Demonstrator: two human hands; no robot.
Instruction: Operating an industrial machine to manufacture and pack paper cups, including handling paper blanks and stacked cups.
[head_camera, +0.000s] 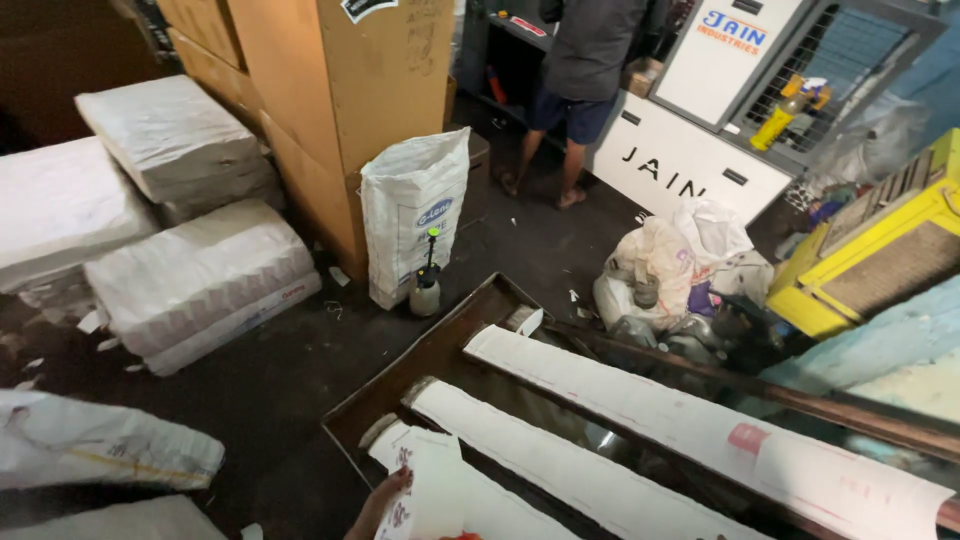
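My left hand (385, 492) shows at the bottom edge, its fingers gripping the left edge of a white printed sheet (432, 490). The sheet lies over the nearest of three long white rolls (540, 462), which rest side by side in a dark metal tray (425, 352). The longest roll (700, 420) runs off toward the lower right. My right hand is out of view.
An upright white woven sack (410, 210) and a small spray bottle (427, 285) stand beyond the tray. White wrapped bundles (195, 280) and tall cardboard boxes (340, 90) fill the left. A person (585, 60) stands at a white machine (690, 160). A yellow frame (870, 262) is at right.
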